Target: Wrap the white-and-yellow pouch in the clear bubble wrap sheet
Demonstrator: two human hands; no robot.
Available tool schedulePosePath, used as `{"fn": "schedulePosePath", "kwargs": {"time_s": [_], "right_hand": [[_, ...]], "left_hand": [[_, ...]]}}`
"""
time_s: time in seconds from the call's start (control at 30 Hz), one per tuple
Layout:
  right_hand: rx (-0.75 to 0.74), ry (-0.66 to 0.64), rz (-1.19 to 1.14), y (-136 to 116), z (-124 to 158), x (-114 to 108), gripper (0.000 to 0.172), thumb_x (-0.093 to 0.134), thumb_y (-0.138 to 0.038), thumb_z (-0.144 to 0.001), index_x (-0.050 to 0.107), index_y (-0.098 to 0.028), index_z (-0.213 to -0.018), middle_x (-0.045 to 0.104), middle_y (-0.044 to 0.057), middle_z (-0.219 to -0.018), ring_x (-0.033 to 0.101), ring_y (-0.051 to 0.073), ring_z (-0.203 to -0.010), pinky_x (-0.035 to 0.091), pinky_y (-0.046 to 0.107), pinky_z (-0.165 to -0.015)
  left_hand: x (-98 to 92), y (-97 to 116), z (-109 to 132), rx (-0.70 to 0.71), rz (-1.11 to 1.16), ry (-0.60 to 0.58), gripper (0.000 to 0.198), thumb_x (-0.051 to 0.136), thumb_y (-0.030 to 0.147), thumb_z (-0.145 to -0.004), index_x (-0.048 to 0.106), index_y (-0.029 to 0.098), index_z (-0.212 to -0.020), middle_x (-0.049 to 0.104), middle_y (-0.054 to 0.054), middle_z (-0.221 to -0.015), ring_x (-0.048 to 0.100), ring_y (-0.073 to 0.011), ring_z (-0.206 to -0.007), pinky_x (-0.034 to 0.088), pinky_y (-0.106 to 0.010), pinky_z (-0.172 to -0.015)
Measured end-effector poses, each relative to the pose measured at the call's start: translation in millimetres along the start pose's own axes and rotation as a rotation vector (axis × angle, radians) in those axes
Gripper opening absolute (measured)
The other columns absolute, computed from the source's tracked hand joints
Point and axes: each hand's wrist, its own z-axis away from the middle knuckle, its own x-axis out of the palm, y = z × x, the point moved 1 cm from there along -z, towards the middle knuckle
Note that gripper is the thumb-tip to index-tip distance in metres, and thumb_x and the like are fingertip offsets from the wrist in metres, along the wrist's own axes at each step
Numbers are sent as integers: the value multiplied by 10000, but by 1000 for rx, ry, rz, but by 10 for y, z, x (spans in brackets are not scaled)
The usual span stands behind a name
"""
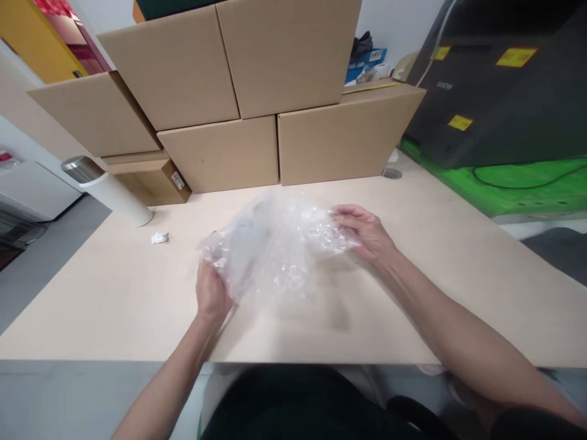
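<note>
Clamping its ends, left hand (211, 294) and right hand (365, 233) are holding bubble wrap (275, 250) above the table (458, 275). Cardboard boxes (229, 153) are standing behind, a white tumbler (110, 190) beside them.

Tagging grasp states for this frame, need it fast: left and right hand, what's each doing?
Left hand: closed, gripping the left end of the bubble wrap.
Right hand: closed, pinching the bubble wrap's right end.
</note>
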Motion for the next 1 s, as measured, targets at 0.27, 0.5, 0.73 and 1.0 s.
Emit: {"fn": "schedulePosePath", "kwargs": {"time_s": [0.27, 0.5, 0.73, 1.0], "right_hand": [[-146, 171, 6, -117, -172, -229, 182, 763, -168, -584, 695, -238, -737, 673, -10, -735, 597, 127, -644, 520, 289, -655], [-369, 315, 161, -217, -234, -326, 172, 693, -59, -612, 697, -196, -717, 661, -9, -681, 540, 115, -598, 440, 281, -627], [-530, 465, 397, -173, -397, -608, 161, 620, -25, -691, 680, -167, -736, 664, 5, -788, 552, 111, -711, 403, 254, -679], [-112, 472, 328, 55, -538, -758, 197, 584, 21, -644, 631, -152, -726, 566, -40, -612, 431, 75, -487, 324, 231, -482]], "left_hand": [[-442, -144, 141, -176, 53, 132, 526, 682, 194, -793, 548, 288, -1293, 694, -28, -1152, 690, -180, -1063, 585, -278, -882], [-588, -68, 190, 490, -908, 52, 628, 770, 260, -755, 561, 293, -1347, 297, -87, -1623, 204, -358, -1523, 257, -549, -1206], [-649, 115, 107, 320, -487, 187, 202, 658, 382, -861, 623, 192, -918, 716, -56, -934, 711, -207, -801, 586, -389, -764], [-1022, 104, 403, 557, -873, 496, 424, 708, 294, -801, 589, 239, -1204, 570, -99, -1276, 568, -251, -1133, 498, -401, -883]]}}
